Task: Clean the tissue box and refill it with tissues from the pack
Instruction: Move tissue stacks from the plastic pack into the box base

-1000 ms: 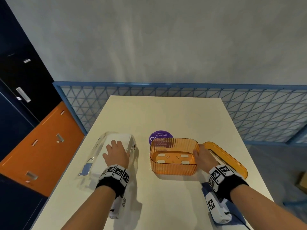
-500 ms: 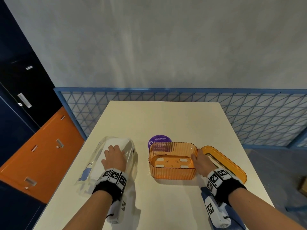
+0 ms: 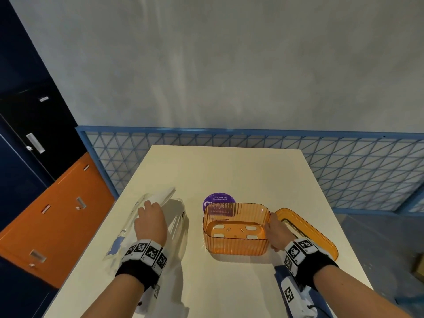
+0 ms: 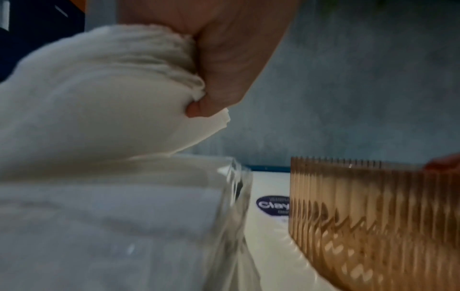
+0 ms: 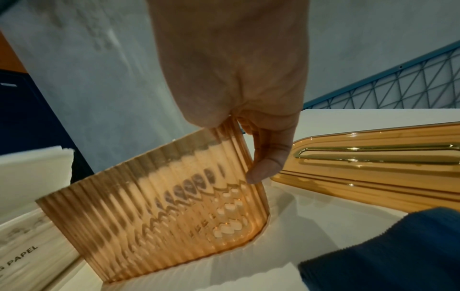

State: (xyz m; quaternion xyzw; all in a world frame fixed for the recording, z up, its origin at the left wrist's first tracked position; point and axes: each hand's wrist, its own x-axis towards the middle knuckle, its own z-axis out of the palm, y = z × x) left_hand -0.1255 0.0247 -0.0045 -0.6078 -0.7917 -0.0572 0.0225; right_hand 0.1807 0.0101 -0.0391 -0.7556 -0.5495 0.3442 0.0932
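Tissue pack (image 5: 23, 254) reads "PAPEL" (purple sticker (image 3: 219, 199) blurred).

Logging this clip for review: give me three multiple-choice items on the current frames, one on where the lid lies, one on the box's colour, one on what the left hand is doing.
1. Where is the lid?
A. on the box
B. on the table, right of the box
C. on the floor

2. What colour is the tissue box?
A. orange
B. green
C. black

3. The left hand is
A. resting flat and open
B. gripping a wad of tissues
C. holding the lid

Key: 1 B, the lid lies flat beside the open box; 2 A, ribbed translucent orange walls; 3 B, the left wrist view shows the fingers pinching tissues above the clear pack.
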